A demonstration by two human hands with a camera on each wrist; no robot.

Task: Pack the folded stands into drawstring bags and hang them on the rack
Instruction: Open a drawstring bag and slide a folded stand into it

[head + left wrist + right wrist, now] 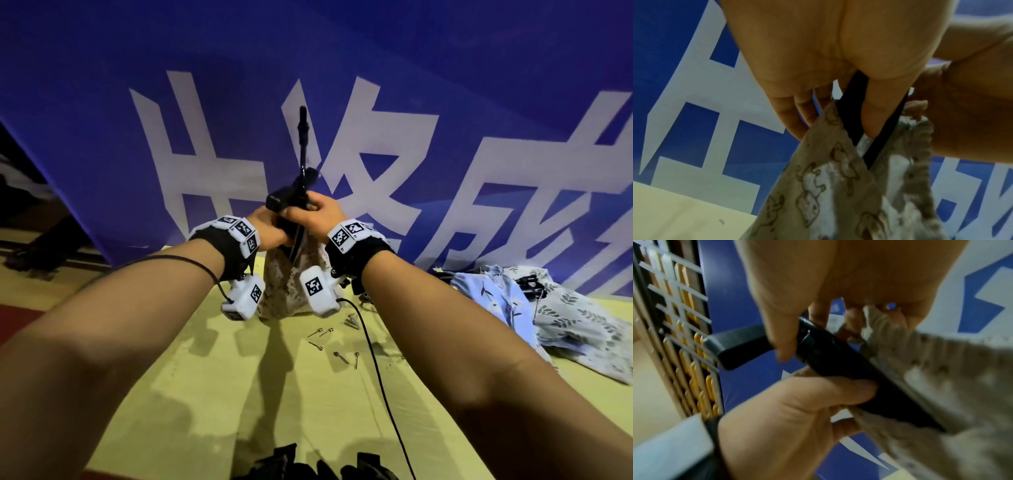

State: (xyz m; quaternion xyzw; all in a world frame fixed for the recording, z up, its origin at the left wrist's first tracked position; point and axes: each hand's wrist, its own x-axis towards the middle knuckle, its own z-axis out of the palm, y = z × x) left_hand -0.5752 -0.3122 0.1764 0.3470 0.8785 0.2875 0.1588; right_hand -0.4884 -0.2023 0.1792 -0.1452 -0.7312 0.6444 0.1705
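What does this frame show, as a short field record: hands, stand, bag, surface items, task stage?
left hand: grips the black folded stand at the bag mouth
right hand: holds the rim of the beige printed drawstring bag, thumb on the stand
stand: lower end inside the bag, upper part and a thin rod sticking out above the hands
bag: hangs from the hands over the yellow surface
surface items: small metal pins; leaf-print fabric to the right
backdrop: blue banner with white characters
task stage: stand partly in; bag not yet closed or hung
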